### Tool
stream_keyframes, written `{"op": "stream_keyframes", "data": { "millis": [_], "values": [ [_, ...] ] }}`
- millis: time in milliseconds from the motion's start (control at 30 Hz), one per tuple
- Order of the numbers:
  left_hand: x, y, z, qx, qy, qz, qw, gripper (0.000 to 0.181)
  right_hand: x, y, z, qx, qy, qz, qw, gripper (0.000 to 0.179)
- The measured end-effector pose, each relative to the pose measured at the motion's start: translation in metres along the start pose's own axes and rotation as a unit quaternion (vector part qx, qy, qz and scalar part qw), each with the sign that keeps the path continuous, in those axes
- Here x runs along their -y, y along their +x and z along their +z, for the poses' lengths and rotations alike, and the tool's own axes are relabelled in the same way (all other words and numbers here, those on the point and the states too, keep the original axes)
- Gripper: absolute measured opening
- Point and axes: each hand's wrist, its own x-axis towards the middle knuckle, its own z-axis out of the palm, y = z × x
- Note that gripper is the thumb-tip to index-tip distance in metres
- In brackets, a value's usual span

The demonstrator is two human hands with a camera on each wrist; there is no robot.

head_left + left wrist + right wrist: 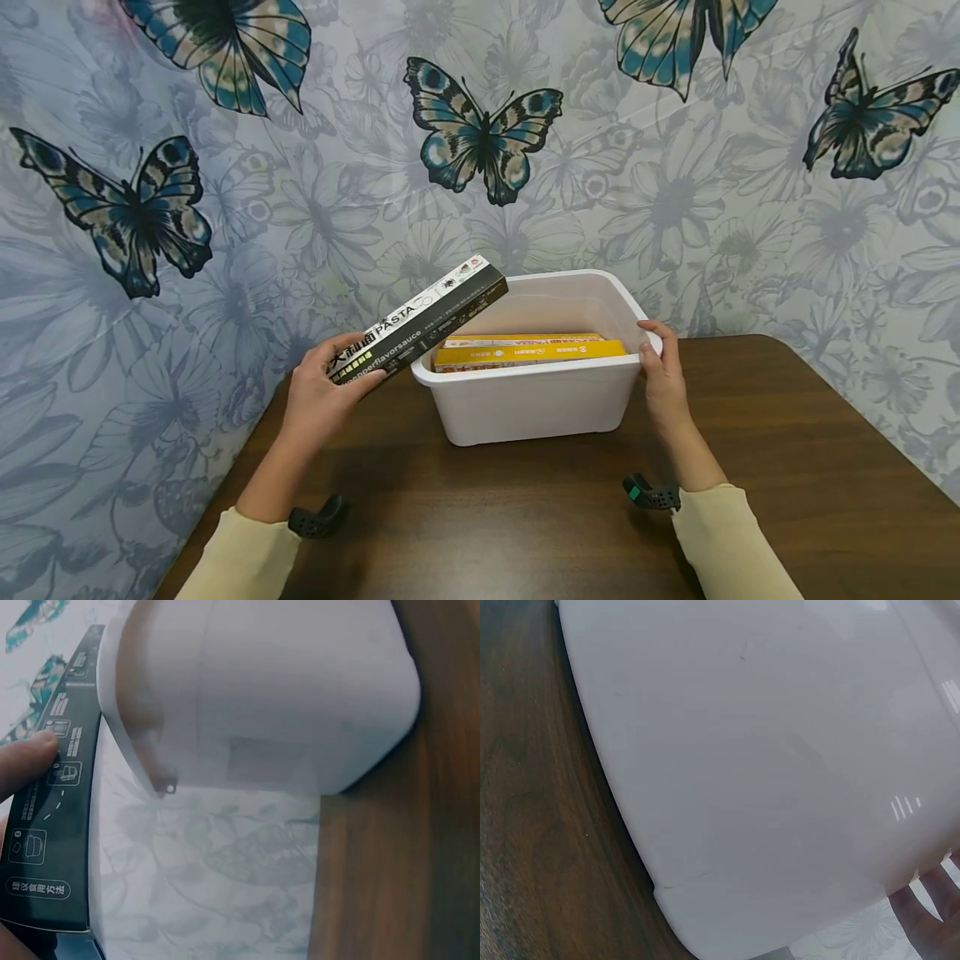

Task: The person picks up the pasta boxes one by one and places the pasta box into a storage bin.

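Observation:
In the head view my left hand (318, 387) grips the near end of a black and white pasta box (423, 321). The box slants up to the right, its far end over the left side of a white plastic bin (536, 404). The left wrist view shows my thumb pressed along the dark printed face of that pasta box (52, 810), close beside the bin's rim. My right hand (663, 371) holds the bin's right rim between thumb and fingers. Inside the bin lie yellow boxes (532, 354), their lower parts hidden by the front wall.
The bin stands on a dark brown wooden table (480, 517). Behind the table hangs a pale floral cloth (322, 200) with blue and cream butterflies. Each wrist wears a black band (318, 517).

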Motion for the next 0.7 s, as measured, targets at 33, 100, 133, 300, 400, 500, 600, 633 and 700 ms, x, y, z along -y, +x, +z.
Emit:
{"op": "stream_keyframes", "data": {
  "millis": [33,100,133,300,400,500,600,633,700],
  "values": [
    [-0.002,0.001,0.001,0.007,0.001,-0.001,1.0,0.061,0.0,0.0,0.0,0.0,0.0,0.0,1.0,0.043],
    [-0.007,0.004,0.002,0.022,-0.002,-0.001,0.9998,0.061,0.0,0.0,0.0,-0.001,0.001,0.001,1.0,0.043],
    [-0.009,0.005,0.003,0.029,-0.004,0.002,0.9996,0.06,0.0,0.0,0.0,-0.001,0.001,0.002,1.0,0.043],
    [-0.019,0.015,0.007,0.071,-0.011,0.02,0.9972,0.056,0.0,0.001,0.0,-0.001,0.003,0.005,1.0,0.043],
    [-0.027,0.021,0.01,0.104,-0.014,0.032,0.994,0.054,0.001,0.001,0.0,-0.002,0.006,0.004,1.0,0.043],
    [-0.034,0.026,0.012,0.138,-0.011,0.038,0.9896,0.052,0.002,0.001,0.0,-0.002,0.006,0.001,1.0,0.043],
    [-0.04,0.032,0.013,0.167,0.007,0.043,0.985,0.051,0.001,0.001,0.0,0.001,0.007,-0.003,1.0,0.043],
    [-0.042,0.034,0.014,0.175,0.015,0.044,0.9834,0.051,0.001,0.002,0.0,0.001,0.008,-0.004,1.0,0.043],
    [-0.046,0.037,0.015,0.189,0.028,0.051,0.9802,0.05,0.0,0.002,0.0,0.001,0.009,-0.006,0.9999,0.043]
  ]
}}
